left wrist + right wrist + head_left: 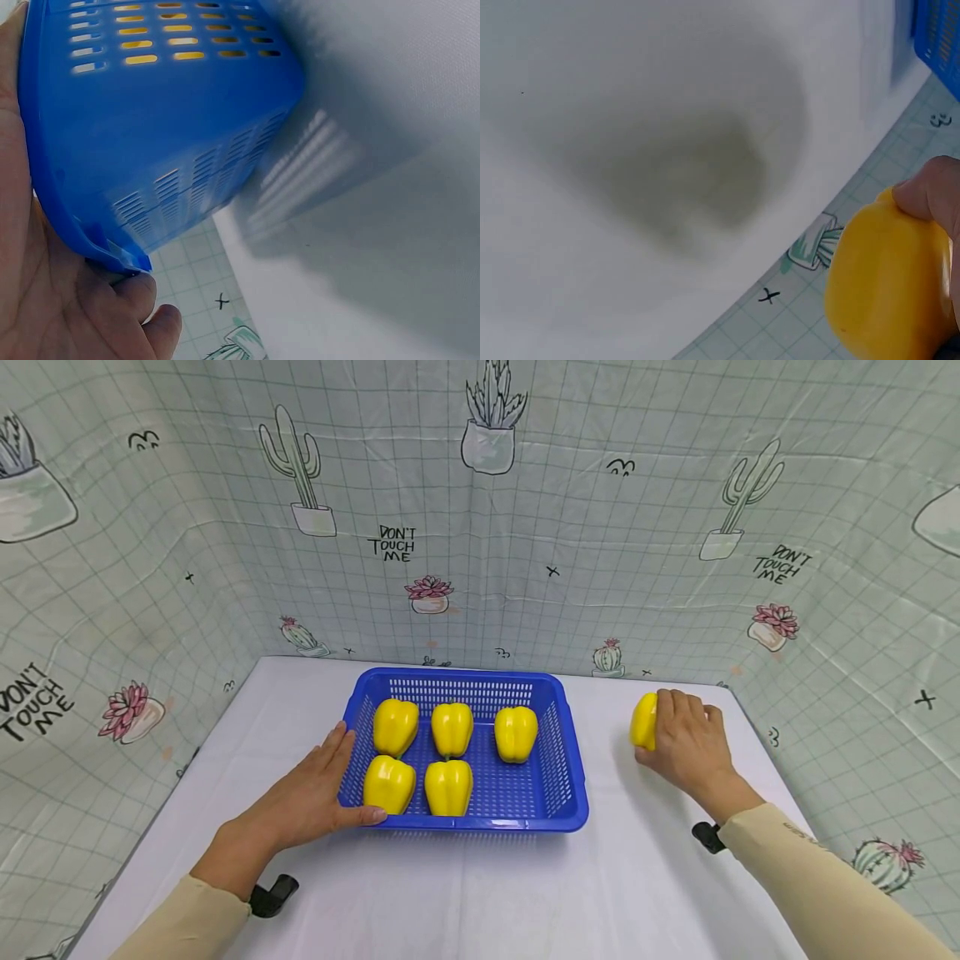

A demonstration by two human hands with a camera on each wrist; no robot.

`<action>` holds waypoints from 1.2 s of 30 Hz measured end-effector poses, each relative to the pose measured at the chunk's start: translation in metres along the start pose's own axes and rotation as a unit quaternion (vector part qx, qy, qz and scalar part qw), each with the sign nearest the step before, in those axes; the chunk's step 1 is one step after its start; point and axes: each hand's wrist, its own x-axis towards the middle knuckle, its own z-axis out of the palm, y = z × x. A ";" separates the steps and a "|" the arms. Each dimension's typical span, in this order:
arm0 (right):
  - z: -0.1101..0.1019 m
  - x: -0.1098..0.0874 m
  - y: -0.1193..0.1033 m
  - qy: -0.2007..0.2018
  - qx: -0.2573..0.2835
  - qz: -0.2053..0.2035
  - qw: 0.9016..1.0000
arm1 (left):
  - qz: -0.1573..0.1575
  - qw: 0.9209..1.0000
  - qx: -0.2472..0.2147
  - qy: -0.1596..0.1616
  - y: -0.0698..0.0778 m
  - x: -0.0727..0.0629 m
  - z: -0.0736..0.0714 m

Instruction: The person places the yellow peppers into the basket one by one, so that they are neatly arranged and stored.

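Note:
My right hand (690, 741) grips a yellow bell pepper (643, 722), held to the right of a blue plastic basket (576, 777). The right wrist view shows the thumb on top of this pepper (889, 281), which is above the table. My left hand (315, 793) rests at the basket's near left corner, fingers lying along its left rim and thumb on the front rim. Several more yellow bell peppers sit in the basket, among them one pepper (515, 734) standing apart on the right. In the left wrist view, the palm and fingers touch the basket's rim (56, 195).
A white cloth (480, 893) covers the table under the basket. Behind and at both sides hangs a pale green checked curtain (555, 527) printed with cacti. Black straps (273, 896) show at both wrists.

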 end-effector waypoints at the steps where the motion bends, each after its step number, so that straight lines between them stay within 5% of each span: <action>1: -0.001 0.000 -0.001 0.002 0.001 -0.002 1.000 | 0.000 1.000 0.000 -0.001 0.000 0.000 0.000; 22: -0.018 0.009 -0.028 0.071 0.025 -0.048 0.996 | 0.007 1.000 0.004 0.008 0.000 -0.001 0.000; 36: -0.047 0.023 -0.062 0.133 0.045 -0.096 0.985 | 0.006 1.000 0.001 0.002 0.000 -0.001 0.000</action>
